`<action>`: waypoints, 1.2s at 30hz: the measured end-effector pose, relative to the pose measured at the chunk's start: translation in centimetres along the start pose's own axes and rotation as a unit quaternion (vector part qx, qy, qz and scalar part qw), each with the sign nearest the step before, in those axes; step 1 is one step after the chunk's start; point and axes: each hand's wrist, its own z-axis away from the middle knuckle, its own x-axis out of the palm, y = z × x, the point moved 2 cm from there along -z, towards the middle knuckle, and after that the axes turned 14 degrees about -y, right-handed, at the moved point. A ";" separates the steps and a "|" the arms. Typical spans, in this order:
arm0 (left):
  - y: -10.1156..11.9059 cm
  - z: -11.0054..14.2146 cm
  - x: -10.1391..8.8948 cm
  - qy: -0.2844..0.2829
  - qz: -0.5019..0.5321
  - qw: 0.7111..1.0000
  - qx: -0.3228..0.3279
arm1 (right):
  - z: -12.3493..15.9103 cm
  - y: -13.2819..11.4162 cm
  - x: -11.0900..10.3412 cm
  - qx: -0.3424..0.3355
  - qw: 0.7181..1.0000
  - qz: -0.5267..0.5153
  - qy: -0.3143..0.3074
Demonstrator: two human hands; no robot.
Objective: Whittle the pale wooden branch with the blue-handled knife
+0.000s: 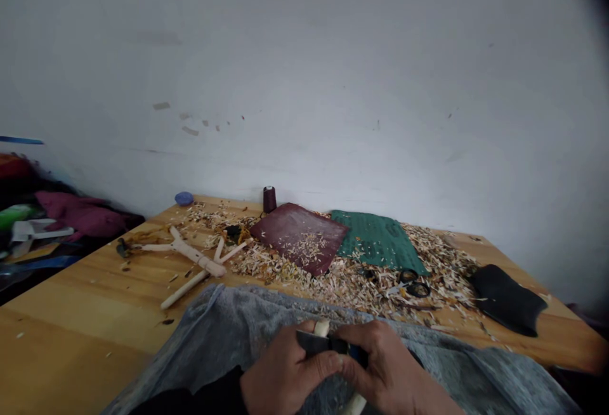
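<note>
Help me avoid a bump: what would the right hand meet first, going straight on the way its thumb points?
Probably the left hand, which looks close against the right hand on that side, though depth is unclear.

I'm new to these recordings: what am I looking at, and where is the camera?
There is no machine: these are a person's bare hands, seen in one picture by a head-worn camera looking forward and down. The left hand holds a pale stick; the right hand grips a knife, its blade across the stick. Grey cloth lies beneath them. On the wooden table are shavings, a dark red sheet, a green sheet, scissors and forked wood.
</note>
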 end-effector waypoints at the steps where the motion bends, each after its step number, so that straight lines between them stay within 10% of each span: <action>1: -0.1 0.0 0.0 0.002 0.008 1.000 0.005 | 0.0 0.0 0.0 0.002 1.000 0.004 0.005; 20: 0.0 0.2 -0.5 0.005 0.016 1.000 -0.005 | -0.1 0.1 0.6 0.028 0.988 0.121 0.090; 30: -0.3 0.3 -0.3 0.054 -0.087 0.987 -0.124 | -0.3 0.2 1.0 0.022 0.989 0.046 0.139; 36: 0.3 0.1 -0.1 0.004 -0.018 0.998 -0.059 | -0.4 0.3 0.7 0.007 0.997 0.039 0.072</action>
